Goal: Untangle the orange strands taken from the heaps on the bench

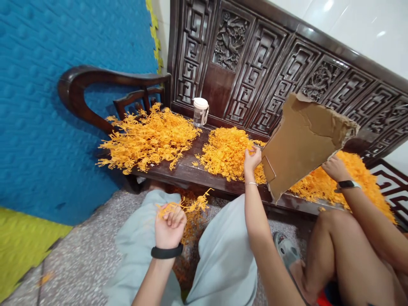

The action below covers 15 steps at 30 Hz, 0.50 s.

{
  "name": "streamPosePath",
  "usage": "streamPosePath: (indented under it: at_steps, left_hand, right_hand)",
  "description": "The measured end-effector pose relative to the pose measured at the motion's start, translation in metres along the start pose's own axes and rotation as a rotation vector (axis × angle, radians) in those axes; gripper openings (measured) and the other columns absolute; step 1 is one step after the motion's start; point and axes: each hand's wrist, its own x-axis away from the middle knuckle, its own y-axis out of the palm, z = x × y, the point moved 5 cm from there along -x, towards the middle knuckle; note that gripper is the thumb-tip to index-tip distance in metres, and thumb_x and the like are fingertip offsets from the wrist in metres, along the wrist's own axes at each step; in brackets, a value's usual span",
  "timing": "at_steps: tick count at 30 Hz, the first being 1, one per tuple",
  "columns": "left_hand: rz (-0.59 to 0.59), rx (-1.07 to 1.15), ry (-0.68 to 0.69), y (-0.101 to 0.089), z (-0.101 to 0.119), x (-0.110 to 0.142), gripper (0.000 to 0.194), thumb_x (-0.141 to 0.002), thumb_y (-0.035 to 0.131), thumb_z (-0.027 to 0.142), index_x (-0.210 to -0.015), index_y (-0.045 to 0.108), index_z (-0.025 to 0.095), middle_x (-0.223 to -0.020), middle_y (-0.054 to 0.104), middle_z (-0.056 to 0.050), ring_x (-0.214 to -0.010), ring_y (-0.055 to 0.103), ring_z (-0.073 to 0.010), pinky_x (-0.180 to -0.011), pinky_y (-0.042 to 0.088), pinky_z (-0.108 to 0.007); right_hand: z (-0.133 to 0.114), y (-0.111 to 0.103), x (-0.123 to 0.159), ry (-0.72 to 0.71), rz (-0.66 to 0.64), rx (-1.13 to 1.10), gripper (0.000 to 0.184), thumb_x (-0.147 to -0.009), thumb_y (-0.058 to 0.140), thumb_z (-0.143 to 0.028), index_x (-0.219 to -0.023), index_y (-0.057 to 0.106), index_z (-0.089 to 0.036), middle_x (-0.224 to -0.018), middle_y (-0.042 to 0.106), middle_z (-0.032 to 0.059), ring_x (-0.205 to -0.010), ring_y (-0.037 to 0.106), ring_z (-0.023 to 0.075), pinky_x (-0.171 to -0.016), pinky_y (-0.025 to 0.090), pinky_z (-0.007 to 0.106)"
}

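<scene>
My left hand, with a black wristband, is closed around a few thin, branching orange plastic pieces that stick out to the right above my lap. At the edge of the middle heap of small orange pieces is my right hand, its thumb and fingertips curled together. Whatever is between those fingers is too small to make out. To the left on the dark wooden bench lies a looser heap of long branching orange pieces.
A co-worker's hand is at a torn cardboard sheet, tilted up right of my right hand. Behind it spreads another orange heap. A clear cup with white lid stands by the carved backrest. Orange bits lie under the bench.
</scene>
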Motion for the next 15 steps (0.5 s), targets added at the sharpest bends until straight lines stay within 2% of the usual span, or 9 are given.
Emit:
streamPosePath:
  at_steps: [6,15]
  left_hand:
    - [-0.081,0.019,0.042,0.002,0.015,-0.001,0.032,-0.075,0.032,0.007,-0.052,0.013,0.021,-0.039,0.015,0.006,-0.029,0.024,-0.0072,-0.028,0.022,-0.017]
    - [-0.144,-0.038,0.064,0.005,0.023,0.001,0.033,-0.075,0.036,0.006,-0.052,0.017,0.02,-0.038,0.022,0.006,-0.03,0.027,-0.0064,-0.029,0.023,-0.016]
  right_hand:
    - [-0.004,0.011,0.004,-0.018,-0.103,-0.032,0.015,-0.072,0.048,-0.022,-0.082,0.055,-0.013,-0.076,0.054,0.0025,-0.06,0.045,0.0113,-0.065,0.036,0.024]
    - [0.001,0.012,-0.005,0.004,-0.074,0.027,0.018,-0.074,0.044,-0.018,-0.081,0.059,-0.012,-0.076,0.056,0.0055,-0.07,0.047,0.0152,-0.072,0.034,0.028]
